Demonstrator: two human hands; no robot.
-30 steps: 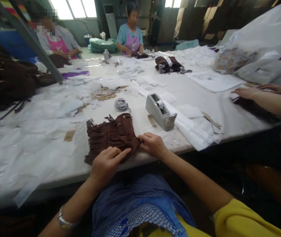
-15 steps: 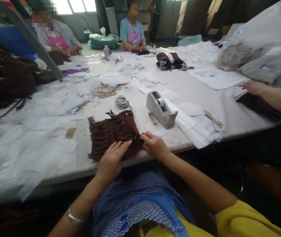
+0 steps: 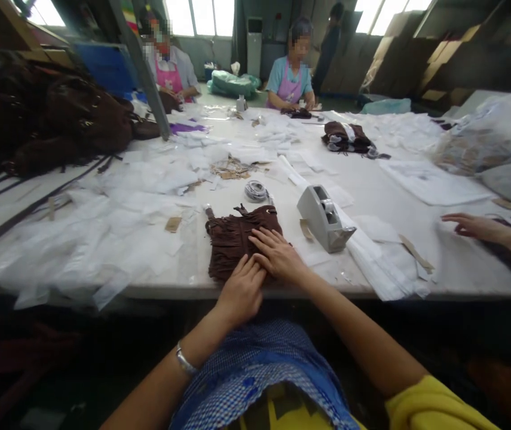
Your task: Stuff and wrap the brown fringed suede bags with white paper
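Both hands lie flat on the brown fringe bag (image 3: 232,239), at the near edge of the worktop (image 3: 372,191). Left hand (image 3: 241,289) & right hand (image 3: 277,257): fingers open, pressing, not gripping. Tape holder (image 3: 324,218) sits just right of the fingers, cord coil (image 3: 256,191) beyond the fingertips. Bag's v. near the edge, so a hard push could slide it off or snag the fringe.

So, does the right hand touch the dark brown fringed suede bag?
Touching. The head view shows the right hand lying flat, palm down, on the dark brown fringed suede bag, with no gap between them.
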